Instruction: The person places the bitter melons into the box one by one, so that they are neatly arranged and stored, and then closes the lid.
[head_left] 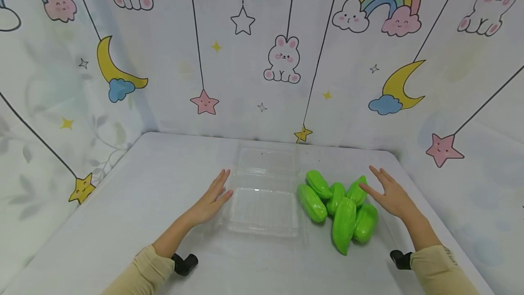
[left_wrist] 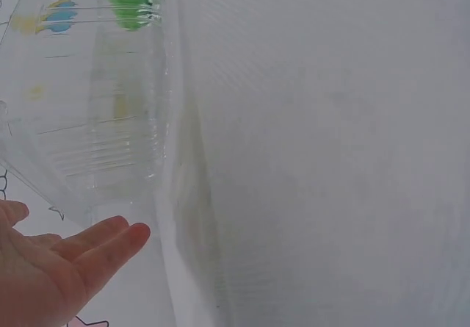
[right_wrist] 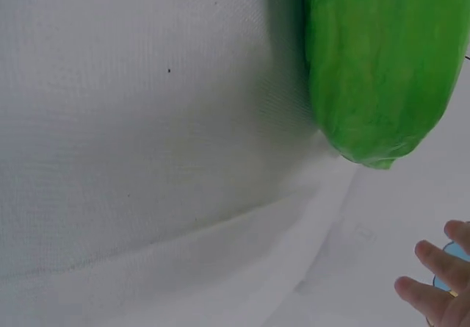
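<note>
A clear plastic clamshell box (head_left: pixel 262 213) lies with its lid raised at the middle of the table. Just left of it is my left hand (head_left: pixel 209 201), fingers straight and holding nothing; in the left wrist view its fingertips (left_wrist: pixel 136 235) are close to the box's clear wall (left_wrist: pixel 110 136). Right of the box lie several bright green, glossy, cucumber-like vegetables (head_left: pixel 344 224) in a loose pile. My right hand (head_left: pixel 390 195) is held at the pile's right side with its fingers spread and nothing in them. One green vegetable (right_wrist: pixel 385 62) fills the upper right of the right wrist view.
A white cloth covers the table (head_left: pixel 135 204). Behind and at both sides hangs a white curtain (head_left: pixel 245 72) printed with rainbows, moons, stars and rabbits. Black wrist-worn devices (head_left: pixel 185 264) show at both cuffs.
</note>
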The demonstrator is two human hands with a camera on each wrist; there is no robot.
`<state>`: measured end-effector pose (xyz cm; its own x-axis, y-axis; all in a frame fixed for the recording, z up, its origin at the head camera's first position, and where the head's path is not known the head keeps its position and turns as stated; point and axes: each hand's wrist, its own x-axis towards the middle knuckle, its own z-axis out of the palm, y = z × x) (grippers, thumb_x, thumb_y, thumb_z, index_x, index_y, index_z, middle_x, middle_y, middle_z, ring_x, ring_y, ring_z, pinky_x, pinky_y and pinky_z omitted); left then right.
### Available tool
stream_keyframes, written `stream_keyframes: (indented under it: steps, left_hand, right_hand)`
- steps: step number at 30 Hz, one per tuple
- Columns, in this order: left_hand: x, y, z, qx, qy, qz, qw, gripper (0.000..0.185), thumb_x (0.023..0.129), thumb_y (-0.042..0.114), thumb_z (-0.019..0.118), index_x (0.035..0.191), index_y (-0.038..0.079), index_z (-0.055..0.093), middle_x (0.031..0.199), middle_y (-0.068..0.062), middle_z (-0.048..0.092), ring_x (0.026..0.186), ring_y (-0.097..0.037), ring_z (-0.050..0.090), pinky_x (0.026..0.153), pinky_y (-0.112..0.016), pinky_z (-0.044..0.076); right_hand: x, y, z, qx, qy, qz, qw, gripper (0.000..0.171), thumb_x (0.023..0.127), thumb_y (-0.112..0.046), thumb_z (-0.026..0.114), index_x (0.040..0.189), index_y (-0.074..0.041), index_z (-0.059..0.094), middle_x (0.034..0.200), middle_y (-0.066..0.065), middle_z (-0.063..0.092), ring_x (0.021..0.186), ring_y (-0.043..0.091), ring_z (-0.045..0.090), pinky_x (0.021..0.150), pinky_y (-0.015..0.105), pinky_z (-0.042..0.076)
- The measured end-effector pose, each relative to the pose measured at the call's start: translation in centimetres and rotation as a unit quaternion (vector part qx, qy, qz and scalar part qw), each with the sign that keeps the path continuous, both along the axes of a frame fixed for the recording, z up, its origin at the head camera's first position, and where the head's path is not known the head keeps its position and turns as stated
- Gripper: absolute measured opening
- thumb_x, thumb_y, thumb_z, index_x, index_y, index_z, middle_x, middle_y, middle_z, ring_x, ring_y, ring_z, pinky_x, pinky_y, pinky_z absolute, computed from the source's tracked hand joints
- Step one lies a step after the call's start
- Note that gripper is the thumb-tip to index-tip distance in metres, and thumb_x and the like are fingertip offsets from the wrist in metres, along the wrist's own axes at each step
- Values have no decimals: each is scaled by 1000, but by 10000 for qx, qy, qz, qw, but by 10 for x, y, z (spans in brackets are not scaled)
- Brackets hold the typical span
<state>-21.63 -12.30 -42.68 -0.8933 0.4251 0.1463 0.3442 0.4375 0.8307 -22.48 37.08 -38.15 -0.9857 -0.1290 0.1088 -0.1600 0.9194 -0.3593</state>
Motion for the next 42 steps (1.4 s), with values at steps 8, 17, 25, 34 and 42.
stream_keyframes:
  steps: [8,17,25,34,42]
  left_hand:
    - [2,2,-2,139,-138,-63,9998,61,100,30,35,148,13,0,151,-16,-10,126,-47,30,102,-59,19]
    - [5,5,-4,423,-292,-126,9986,60,101,26,35,148,10,1,151,-15,-10,135,-38,12,106,-52,16]
    - [6,6,-6,477,-409,-87,9980,61,100,29,36,148,14,0,151,-13,-11,136,-37,7,105,-55,15]
    - [7,7,-11,487,-634,-198,9966,63,99,33,37,149,18,1,152,-8,-12,138,-31,-1,105,-55,13]
    - [8,7,-13,477,-684,-269,9962,63,99,32,37,148,20,0,152,-5,-14,138,-29,-7,106,-54,13]
  right_hand:
    - [-3,2,-9,-81,-90,18,9999,75,92,-48,45,146,-4,19,142,35,15,123,57,19,88,73,18]
    - [-5,4,-18,-240,-175,75,9995,74,92,-47,45,144,0,20,140,37,19,126,55,18,92,70,16]
    - [-6,3,-25,-370,-329,85,9987,75,93,-47,44,144,2,19,140,34,23,124,54,21,93,69,19]
    - [-9,1,-36,-398,-457,81,9981,75,92,-48,45,143,3,22,140,34,24,124,54,23,93,67,21]
    - [-9,-1,-39,-284,-667,-25,9974,77,91,-50,45,143,2,21,138,37,24,121,57,24,91,68,24]
